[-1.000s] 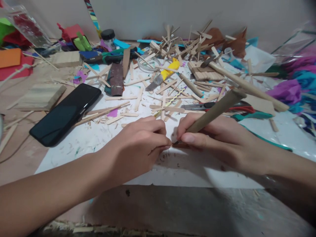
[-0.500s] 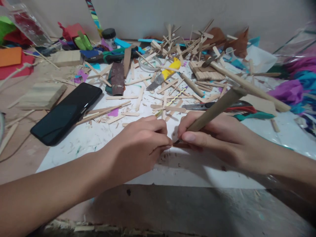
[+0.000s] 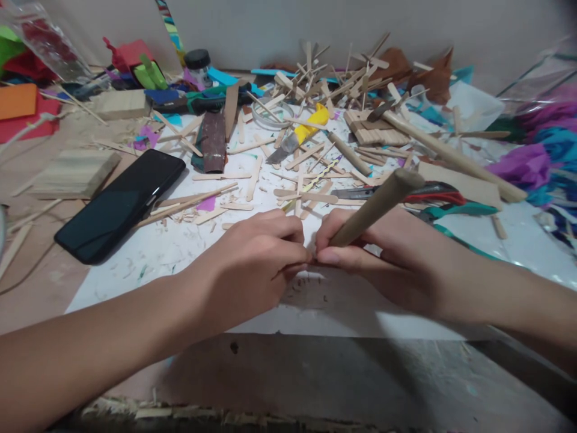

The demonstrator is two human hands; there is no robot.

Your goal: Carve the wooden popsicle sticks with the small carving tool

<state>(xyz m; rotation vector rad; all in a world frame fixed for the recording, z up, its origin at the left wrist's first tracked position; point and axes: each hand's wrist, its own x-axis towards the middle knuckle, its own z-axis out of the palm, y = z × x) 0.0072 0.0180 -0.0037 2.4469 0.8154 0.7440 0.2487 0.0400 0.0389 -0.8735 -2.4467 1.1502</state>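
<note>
My right hand (image 3: 406,264) is wrapped round the wooden handle of a carving tool (image 3: 374,207), which tilts up and to the right; its tip is hidden by the fingers. Close beside it, my left hand (image 3: 252,258) is closed in a pinch low over a white paper sheet (image 3: 351,313). What the left fingers hold is hidden. The fingertips of both hands nearly meet. Small dark crumbs lie on the paper just below them. Crossed craft sticks (image 3: 300,195) lie right behind my hands.
A black phone (image 3: 121,204) lies at left beside a wood block (image 3: 76,171). Behind are a yellow utility knife (image 3: 311,126), pliers (image 3: 433,193), a hammer (image 3: 460,150) and a heap of sticks (image 3: 333,81). Crumpled coloured paper (image 3: 523,168) is at right.
My right hand has shifted slightly left, closer to my left hand. The tool's handle has moved left and its top is lower; its dark tip no longer shows.
</note>
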